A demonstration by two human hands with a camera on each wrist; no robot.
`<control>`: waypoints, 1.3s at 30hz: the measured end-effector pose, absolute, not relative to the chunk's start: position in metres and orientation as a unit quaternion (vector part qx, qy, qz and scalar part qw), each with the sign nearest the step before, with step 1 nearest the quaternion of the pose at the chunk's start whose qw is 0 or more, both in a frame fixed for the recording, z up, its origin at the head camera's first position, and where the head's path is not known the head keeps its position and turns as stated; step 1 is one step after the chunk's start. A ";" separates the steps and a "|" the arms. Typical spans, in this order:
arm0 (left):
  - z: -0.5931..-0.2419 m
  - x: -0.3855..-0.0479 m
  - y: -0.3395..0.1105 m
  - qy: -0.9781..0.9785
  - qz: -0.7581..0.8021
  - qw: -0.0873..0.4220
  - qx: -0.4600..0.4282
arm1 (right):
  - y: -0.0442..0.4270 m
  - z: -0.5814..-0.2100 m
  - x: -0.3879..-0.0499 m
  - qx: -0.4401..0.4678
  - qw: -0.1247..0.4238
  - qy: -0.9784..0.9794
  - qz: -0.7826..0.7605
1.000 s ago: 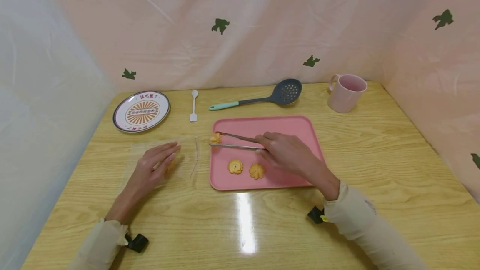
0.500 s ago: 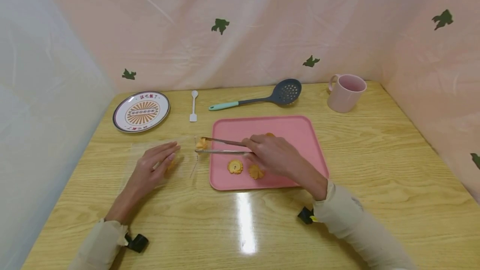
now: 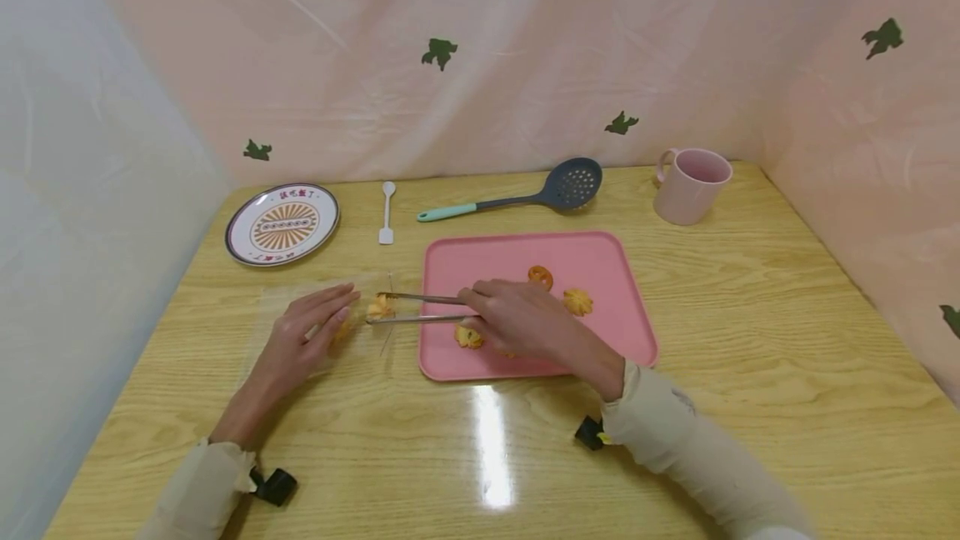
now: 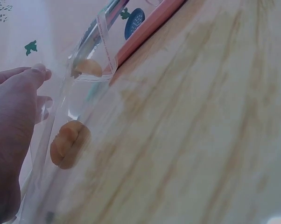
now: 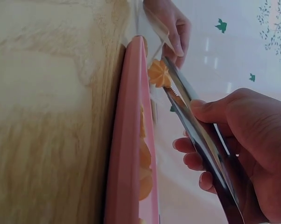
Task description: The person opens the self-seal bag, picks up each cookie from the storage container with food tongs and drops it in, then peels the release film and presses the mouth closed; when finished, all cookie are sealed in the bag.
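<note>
My left hand (image 3: 303, 336) pinches the upper layer of a clear plastic bag (image 3: 367, 347) lying on the table, lifting its mouth toward the tray. Inside the bag are cookies (image 4: 70, 144), partly behind my fingers in the head view. My right hand (image 3: 517, 319) grips metal tongs (image 3: 420, 319), whose tips clasp a ridged flower-shaped cookie (image 3: 380, 307) at the bag's mouth. On the pink tray (image 3: 480, 252) lie more flower cookies (image 3: 577, 302) and a pretzel-shaped cookie (image 3: 540, 277). One tray cookie is mostly hidden under my right hand.
Behind the bag are a patterned plate (image 3: 283, 225) and a small white spoon (image 3: 387, 213). A slotted skimmer (image 3: 572, 184) with a mint handle lies beyond the tray, and a pink mug (image 3: 692, 187) stands at the back right. Fabric walls border the table.
My right hand has carried the tongs and cookie leftward from the tray into the bag's opening. This uncovers the pretzel-shaped cookie and another flower cookie on the tray. My left hand stays still.
</note>
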State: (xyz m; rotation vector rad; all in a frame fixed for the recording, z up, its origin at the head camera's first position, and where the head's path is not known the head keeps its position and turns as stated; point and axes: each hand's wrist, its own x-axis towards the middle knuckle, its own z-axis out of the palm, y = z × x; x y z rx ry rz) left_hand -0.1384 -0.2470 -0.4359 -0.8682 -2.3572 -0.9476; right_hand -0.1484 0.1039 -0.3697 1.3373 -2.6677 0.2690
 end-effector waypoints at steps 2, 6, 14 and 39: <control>-0.436 -0.139 -0.247 -0.852 -0.345 0.229 -0.319 | 0.101 -0.371 -0.149 0.449 0.078 -0.886 0.083; -0.436 -0.139 -0.246 -0.851 -0.347 0.230 -0.321 | 0.095 -0.373 -0.150 0.453 0.081 -0.884 0.078; -0.434 -0.137 -0.245 -0.850 -0.355 0.228 -0.314 | 0.083 -0.373 -0.151 0.446 0.058 -0.889 0.086; -0.436 -0.138 -0.249 -0.847 -0.350 0.228 -0.328 | 0.061 -0.378 -0.153 0.442 0.031 -0.893 0.086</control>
